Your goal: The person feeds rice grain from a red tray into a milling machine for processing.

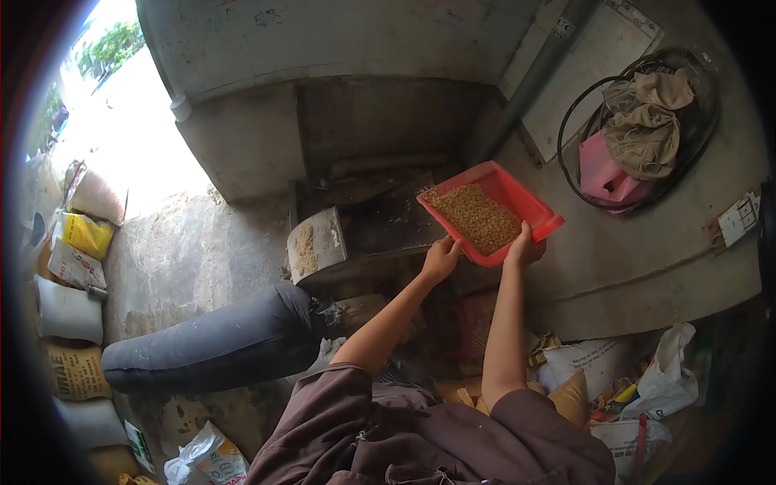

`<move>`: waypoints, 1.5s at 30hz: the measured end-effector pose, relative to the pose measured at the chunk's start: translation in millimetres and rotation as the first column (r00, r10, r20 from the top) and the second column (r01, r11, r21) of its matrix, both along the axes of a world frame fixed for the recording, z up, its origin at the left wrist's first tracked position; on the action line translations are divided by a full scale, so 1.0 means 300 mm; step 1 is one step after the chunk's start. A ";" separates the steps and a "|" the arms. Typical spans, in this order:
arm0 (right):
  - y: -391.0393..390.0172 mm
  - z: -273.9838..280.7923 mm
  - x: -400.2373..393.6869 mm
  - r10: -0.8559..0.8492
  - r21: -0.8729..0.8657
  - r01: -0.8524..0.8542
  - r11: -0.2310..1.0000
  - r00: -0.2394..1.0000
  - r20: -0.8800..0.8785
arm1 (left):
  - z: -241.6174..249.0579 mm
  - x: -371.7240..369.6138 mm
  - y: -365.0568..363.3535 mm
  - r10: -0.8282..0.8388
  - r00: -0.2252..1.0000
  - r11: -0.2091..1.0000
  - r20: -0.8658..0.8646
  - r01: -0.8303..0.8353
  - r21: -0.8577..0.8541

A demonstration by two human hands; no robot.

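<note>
A person raised a red plastic tray point(517, 192) heaped with brown grain point(482, 217) above a grey machine point(356, 162). The left hand point(440, 259) gripped the tray's near edge, fingers curled around it. The right hand point(525, 246) clasped the near right corner, beside the tray's spout.

Fingertips of the left hand point(440, 259) and right hand point(525, 247) are hidden under the rim of the red tray point(517, 194). The tray floor is covered by grain point(481, 217). Print on the stacked sacks point(77, 315) is too small to be read. The pink object point(602, 174) is partly covered by a cloth point(647, 121). The image corners are lost to the black lens border.
</note>
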State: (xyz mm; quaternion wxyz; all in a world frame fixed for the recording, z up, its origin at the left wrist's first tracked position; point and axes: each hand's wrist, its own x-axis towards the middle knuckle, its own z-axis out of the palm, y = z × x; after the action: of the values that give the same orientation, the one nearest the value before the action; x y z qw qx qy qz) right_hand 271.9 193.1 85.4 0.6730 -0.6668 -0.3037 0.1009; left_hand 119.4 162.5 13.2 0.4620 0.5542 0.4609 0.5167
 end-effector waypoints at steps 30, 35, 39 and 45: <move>-0.019 0.010 -0.003 0.024 -0.024 -0.023 0.999 0.998 0.057 | -0.027 0.010 0.006 -0.036 0.999 0.993 0.004 0.036 -0.109; -0.011 0.002 0.007 0.027 -0.025 -0.026 0.999 0.999 0.026 | -0.038 0.017 0.008 -0.016 0.999 0.997 -0.034 0.014 -0.072; -0.012 0.009 0.002 0.001 0.009 -0.001 1.000 1.000 0.005 | -0.042 0.020 0.016 -0.018 0.997 0.996 -0.075 0.012 -0.085; -0.003 -0.011 0.018 -0.009 0.020 0.009 1.000 1.000 -0.001 | -0.036 0.018 0.015 -0.014 0.995 0.999 -0.100 0.011 -0.032</move>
State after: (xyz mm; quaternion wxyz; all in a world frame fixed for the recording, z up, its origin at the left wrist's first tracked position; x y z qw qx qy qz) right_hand 277.2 192.3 82.2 0.6802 -0.6615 -0.3013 0.0951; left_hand 124.9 166.9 2.5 0.4502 0.5748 0.4882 0.4781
